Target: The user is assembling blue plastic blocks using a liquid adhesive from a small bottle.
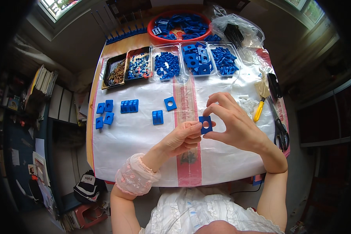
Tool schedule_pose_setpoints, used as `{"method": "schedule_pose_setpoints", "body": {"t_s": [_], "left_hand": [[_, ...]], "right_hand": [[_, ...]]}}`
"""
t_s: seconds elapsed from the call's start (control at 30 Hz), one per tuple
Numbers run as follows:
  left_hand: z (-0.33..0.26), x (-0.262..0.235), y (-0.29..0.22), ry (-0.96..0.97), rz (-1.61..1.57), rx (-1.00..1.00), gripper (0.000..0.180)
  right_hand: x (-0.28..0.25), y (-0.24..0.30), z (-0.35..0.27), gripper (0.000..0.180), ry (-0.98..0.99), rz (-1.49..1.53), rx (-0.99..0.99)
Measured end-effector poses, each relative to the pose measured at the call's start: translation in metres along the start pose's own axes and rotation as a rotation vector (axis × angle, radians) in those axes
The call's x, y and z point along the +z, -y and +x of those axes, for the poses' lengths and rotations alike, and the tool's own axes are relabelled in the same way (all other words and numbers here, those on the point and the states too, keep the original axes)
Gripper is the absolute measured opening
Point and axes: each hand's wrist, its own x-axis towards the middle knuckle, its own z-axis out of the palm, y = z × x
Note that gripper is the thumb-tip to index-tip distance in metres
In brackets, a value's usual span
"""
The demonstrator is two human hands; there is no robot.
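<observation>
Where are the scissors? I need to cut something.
In the head view, the scissors lie at the table's right edge, beside the yellow-handled tool.

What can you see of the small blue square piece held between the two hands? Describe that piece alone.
The blue square piece is a small, flat block of what looks like moulded plastic, with a round hole through its middle. It is held up above the white table cover, its holed face toward the camera, slightly tilted. Fingertips of the left hand touch its left edge, and the thumb and fingers of the right hand pinch its right side.

Matt blue plastic square piece (205, 124), glossy white woven plastic table sheet (222, 156)
</observation>
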Motion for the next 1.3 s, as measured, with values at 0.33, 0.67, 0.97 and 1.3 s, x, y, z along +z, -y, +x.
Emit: {"method": "schedule_pose_setpoints", "body": {"t_s": [0.33, 0.67, 0.97, 1.3], "left_hand": [[-0.001, -0.004, 0.002, 0.037, 0.004, -0.024, 0.057], [-0.046, 0.007, -0.055, -1.107, 1.721, 0.395, 0.028], [-0.048, -0.025, -0.047, -1.197, 1.979, 0.045, 0.044], [-0.05, -0.021, -0.049, -1.15, 1.91, 0.117, 0.028]], "right_hand": [[0.0, -0.001, -0.001, 0.038, 0.018, 0.029, 0.021], [-0.018, 0.005, -0.005, 0.041, -0.084, -0.119, 0.102], [-0.014, 0.005, -0.004, 0.034, -0.044, -0.142, 0.072], [-0.009, 0.003, -0.005, 0.039, -0.034, -0.138, 0.082]]}}
